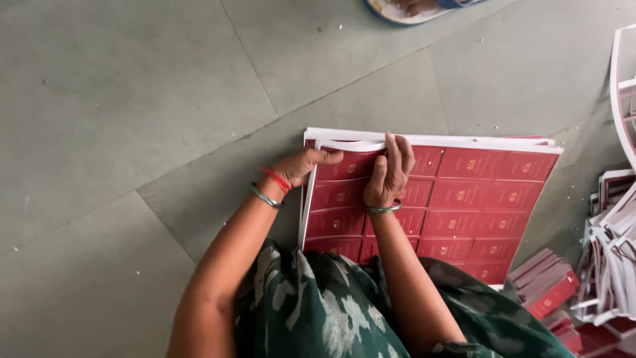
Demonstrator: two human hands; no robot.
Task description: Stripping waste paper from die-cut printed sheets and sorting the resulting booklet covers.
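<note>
Stack of red-printed white card sheets [464, 199]: thin, flexible, judged light singly; best gripped at the white top edge, pinched there by left hand [301, 166] and right hand [389, 174]

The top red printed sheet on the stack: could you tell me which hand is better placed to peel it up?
Probably the left hand: its thumb sits at the top-left corner of the red printed sheet, while the right hand presses flat on it.

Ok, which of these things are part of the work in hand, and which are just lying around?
In hand:
- left hand
- right hand
- stack of red printed sheets

Lying about:
- red cut pieces
- pile of white trimmings
- sandal
- grey floor
</note>
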